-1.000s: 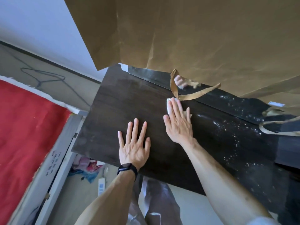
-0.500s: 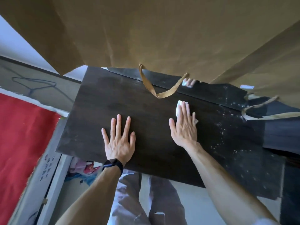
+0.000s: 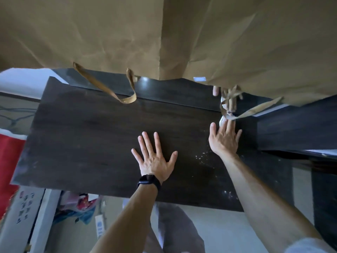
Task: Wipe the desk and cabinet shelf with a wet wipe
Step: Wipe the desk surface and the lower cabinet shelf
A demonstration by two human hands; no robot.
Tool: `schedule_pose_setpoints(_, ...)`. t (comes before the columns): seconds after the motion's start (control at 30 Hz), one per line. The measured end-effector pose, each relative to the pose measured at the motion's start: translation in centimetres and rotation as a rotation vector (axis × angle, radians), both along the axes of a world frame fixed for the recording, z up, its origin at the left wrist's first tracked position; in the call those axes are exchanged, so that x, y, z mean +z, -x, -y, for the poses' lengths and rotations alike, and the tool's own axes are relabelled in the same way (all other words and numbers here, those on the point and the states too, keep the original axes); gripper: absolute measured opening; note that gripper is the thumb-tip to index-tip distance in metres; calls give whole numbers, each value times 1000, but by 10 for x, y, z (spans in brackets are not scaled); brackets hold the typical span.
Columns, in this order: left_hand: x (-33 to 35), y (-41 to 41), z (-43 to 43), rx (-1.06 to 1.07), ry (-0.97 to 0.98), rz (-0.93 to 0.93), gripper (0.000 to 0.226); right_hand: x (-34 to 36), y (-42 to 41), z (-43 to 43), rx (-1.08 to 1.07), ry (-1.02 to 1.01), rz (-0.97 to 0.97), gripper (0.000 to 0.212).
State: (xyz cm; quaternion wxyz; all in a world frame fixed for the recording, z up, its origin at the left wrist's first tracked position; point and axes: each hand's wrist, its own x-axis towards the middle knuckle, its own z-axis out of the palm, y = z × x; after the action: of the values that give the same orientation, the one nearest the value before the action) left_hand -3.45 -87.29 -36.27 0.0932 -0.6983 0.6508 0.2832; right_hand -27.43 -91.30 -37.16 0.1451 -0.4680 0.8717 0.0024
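A dark wood desk top (image 3: 87, 136) fills the middle of the view. My left hand (image 3: 155, 159) lies flat on it with fingers spread, a black watch on the wrist. My right hand (image 3: 225, 137) presses a white wet wipe (image 3: 222, 120) flat onto the desk near its back right corner; only a bit of the wipe shows past the fingertips. Pale crumbs or specks (image 3: 202, 157) are scattered on the desk between my two hands and toward the front right.
Large brown paper bags (image 3: 164, 33) hang over the back of the desk, their ribbon handles (image 3: 116, 92) dangling onto it. A dark cabinet (image 3: 295, 128) stands to the right. A red sheet (image 3: 9, 161) and a white frame lie at the left, and a power strip (image 3: 99, 225) lies on the floor.
My right hand has slid the wipe to the right, toward the desk's back right corner. My left hand stays flat on the desk. The view has shifted right.
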Motion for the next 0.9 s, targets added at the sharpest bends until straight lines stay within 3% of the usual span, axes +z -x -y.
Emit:
schedule_pose_setpoints(0.1,3,8,4,34,-46,2,98,6,36,-11,-129,-79,41,77)
schedule_pose_setpoints(0.23,6,9,4,46,-34,-9,99,8,22,-44,-124,-89,102,79)
schedule_pose_setpoints(0.37,7,13,6,61,-63,17,99,6,-36,-79,194,19,59,76)
schedule_pose_setpoints(0.57,5,12,9,50,-106,43,98,0,-58,-44,671,57,121,63)
schedule_pose_setpoints(0.63,5,12,10,53,-110,45,97,0,-44,-27,620,40,108,64)
schedule_pose_setpoints(0.8,9,11,10,54,-122,34,96,-2,33,-15,90,12,19,72)
schedule_pose_setpoints(0.9,11,12,11,49,-137,25,96,3,64,-32,-86,29,39,74)
